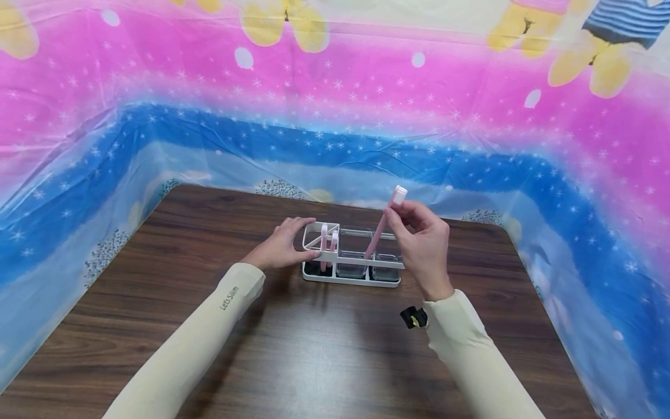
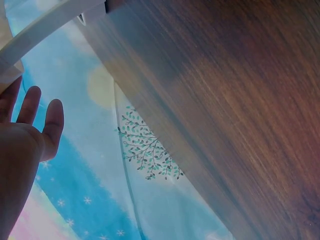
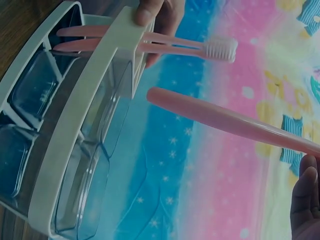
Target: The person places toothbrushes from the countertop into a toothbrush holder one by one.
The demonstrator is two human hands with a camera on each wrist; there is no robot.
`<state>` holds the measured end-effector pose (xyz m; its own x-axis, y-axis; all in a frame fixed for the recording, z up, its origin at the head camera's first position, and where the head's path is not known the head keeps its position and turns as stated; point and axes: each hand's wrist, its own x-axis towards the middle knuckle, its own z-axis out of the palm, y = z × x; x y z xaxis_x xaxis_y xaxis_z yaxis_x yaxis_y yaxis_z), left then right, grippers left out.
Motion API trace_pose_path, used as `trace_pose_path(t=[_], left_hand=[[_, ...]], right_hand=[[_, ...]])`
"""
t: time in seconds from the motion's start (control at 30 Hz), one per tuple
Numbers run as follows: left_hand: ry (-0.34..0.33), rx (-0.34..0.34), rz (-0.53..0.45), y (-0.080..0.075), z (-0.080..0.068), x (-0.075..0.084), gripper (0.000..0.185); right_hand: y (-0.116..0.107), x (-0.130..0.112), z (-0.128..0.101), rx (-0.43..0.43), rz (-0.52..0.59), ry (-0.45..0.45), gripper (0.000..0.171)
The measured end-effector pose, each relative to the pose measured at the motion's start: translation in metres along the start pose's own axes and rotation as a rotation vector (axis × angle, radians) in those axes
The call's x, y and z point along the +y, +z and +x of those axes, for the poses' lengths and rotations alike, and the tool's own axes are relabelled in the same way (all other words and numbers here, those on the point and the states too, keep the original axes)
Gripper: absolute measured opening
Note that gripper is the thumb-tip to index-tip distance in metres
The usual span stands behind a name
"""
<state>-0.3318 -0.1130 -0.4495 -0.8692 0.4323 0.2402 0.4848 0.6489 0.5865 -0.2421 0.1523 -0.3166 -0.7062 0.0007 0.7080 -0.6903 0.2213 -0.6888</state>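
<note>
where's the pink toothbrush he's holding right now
In the head view the pink toothbrush is pinched in the right hand, tilted, its lower end in the white holder near its right end.

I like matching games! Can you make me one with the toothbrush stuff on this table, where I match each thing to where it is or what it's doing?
Things:
1. left hand
2. right hand
3. two pink toothbrushes
4. white rack

Places or states:
A. stands on the brown wooden table
B. pinches a pink toothbrush, tilted over the rack
C. stand in the left end slot of the rack
D. rests on the left end of the rack

Pairs: 1-D, 2-B, 3-C, 4-A
</note>
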Motion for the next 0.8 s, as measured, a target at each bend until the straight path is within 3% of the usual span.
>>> trace_pose_path(t=[0.27, 0.57, 0.8], left_hand=[[-0.013, -0.006, -0.006, -0.001, -0.001, 0.001, 0.08], [0.0, -0.004, -0.007, 0.0, 0.0, 0.0, 0.082], [0.004, 0.008, -0.009, -0.001, -0.001, 0.001, 0.082]], right_hand=[[0.016, -0.002, 0.0, 0.034, 0.006, -0.014, 0.009], [0.033, -0.002, -0.002, 0.012, -0.044, -0.035, 0.007], [0.043, 0.024, -0.005, -0.024, -0.056, 0.001, 0.006]])
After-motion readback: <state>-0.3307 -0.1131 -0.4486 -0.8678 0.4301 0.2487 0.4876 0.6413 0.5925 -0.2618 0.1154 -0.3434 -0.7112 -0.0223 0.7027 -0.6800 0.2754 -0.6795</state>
